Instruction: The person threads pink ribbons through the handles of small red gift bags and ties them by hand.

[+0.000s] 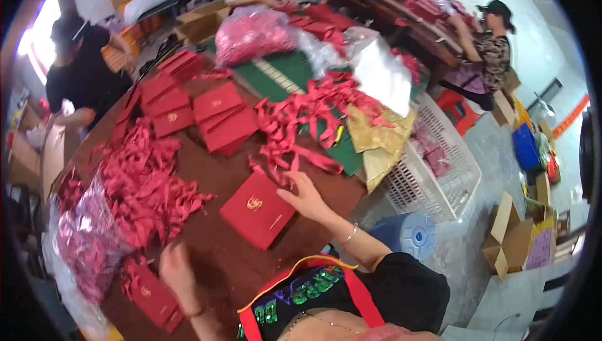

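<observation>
A flat red gift box (257, 212) with a gold emblem lies on the brown table (207, 266) in front of me. My right hand (307, 198) grips its upper right corner, close to a red ribbon strip. My left hand (178, 273) is smeared by motion over the table's near left part, so its fingers cannot be made out. Beside it lies another red box (152, 300). Red ribbons (138, 184) are heaped on the left, and more loose ribbons (313, 112) spread beyond the box.
Stacked red boxes (221, 115) stand farther back, near a bag of pink material (254, 37). A white plastic crate (433, 171) and a blue drum (404, 234) stand to the right. Other people work at the far left, the back and the far right.
</observation>
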